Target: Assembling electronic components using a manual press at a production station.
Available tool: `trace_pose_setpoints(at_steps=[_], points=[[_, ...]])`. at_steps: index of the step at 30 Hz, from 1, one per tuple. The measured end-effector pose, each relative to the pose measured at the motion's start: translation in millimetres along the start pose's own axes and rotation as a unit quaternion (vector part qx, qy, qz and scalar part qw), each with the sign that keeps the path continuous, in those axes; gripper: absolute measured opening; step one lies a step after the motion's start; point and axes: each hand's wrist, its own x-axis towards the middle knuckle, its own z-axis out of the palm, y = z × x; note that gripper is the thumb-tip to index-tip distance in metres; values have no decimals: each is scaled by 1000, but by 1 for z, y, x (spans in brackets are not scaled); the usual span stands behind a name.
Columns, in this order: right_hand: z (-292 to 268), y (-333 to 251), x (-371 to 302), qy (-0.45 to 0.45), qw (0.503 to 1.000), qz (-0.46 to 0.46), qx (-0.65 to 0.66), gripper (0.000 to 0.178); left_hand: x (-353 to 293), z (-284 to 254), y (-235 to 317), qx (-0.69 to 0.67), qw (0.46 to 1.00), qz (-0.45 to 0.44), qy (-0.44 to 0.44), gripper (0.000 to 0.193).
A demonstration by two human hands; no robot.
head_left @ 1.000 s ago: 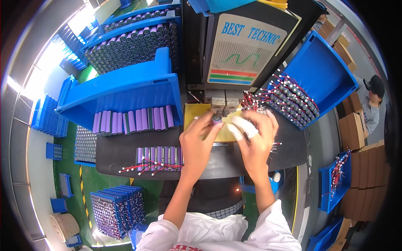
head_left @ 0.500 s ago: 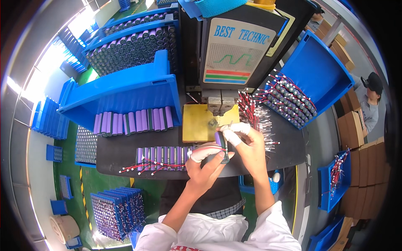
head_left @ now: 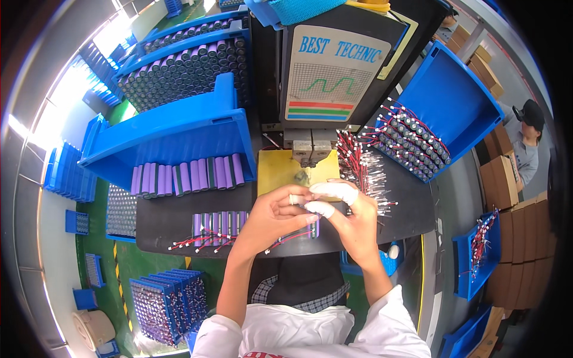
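Note:
My left hand (head_left: 270, 218) and my right hand (head_left: 357, 218) meet fingertip to fingertip just in front of the yellow plate (head_left: 276, 173), below the black machine's metal head (head_left: 311, 154). White covers wrap the right thumb and index finger; a pale band is on a left finger. Both hands are closed in pinches, and whatever they hold is hidden by the fingers. Under them, purple battery cells (head_left: 315, 229) show beside red wires. A row of purple cells with red leads (head_left: 221, 225) lies to the left, partly behind my left forearm.
A tilted blue bin (head_left: 173, 128) with purple cells stands at left. Loose red and white leads (head_left: 358, 158) lie right of the plate. Beyond them, another blue bin (head_left: 456, 98) holds wired cells. A person in a black cap (head_left: 528, 140) is at far right, near cardboard boxes (head_left: 498, 179).
My left hand has moved up and turned over to meet the right fingertips. The wired purple cell seen upright between my hands is no longer plainly visible there.

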Motion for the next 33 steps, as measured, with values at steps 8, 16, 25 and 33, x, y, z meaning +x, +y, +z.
trace_pose_setpoints(at_steps=[8,16,25,33], points=[[1,18,-9,29,964,-187,-184,45,15,23,-6,42,979,122,157,25],[5,21,1,2,966,-151,-211,50,32,27,-38,216,888,269,304,24],[8,32,1,12,969,-141,-201,46,41,31,-43,264,840,316,353,24],[6,29,2,9,968,-155,-197,37,42,34,-42,251,840,320,360,23]])
